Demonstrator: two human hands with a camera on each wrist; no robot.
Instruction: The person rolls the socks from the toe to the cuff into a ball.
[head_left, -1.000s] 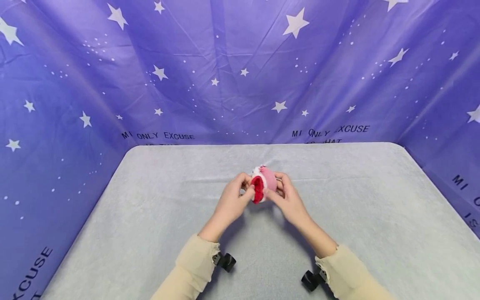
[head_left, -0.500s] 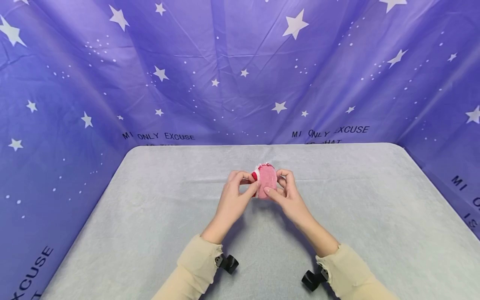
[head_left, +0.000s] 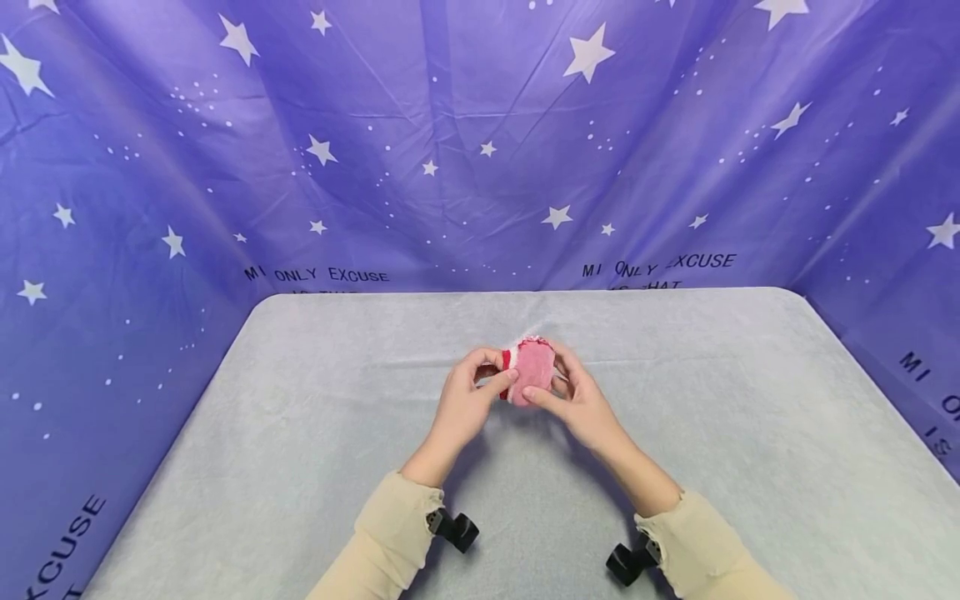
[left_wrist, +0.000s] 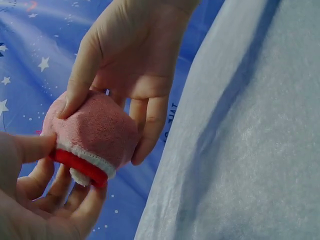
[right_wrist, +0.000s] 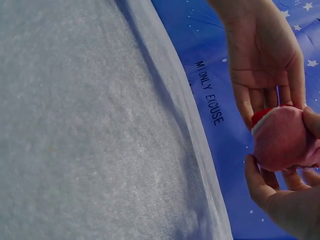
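Note:
A small pink plush piece (head_left: 534, 379) with a white band and a red edge is held up between both hands above the table. My left hand (head_left: 467, 404) pinches its red and white end, thumb on the near side. The right hand (head_left: 588, 408) grips the pink body from the other side, its thumb (head_left: 543, 398) lying on the fabric. In the left wrist view the red edge (left_wrist: 82, 165) is at the left fingertips, and a white fuzzy bit (left_wrist: 79, 177) pokes out below it. The right wrist view shows the rounded pink side (right_wrist: 285, 142) between the hands.
A table with a pale grey cloth (head_left: 300, 467) lies under the hands. Purple-blue curtains with white stars (head_left: 480, 125) stand behind and to both sides. Small black cameras (head_left: 456, 529) sit at the wrists by the beige sleeves (head_left: 386, 529).
The plush piece has turned in the hands: its red opening faced the head camera a second ago, and now its pink side does. Both hands have stayed nearly in place.

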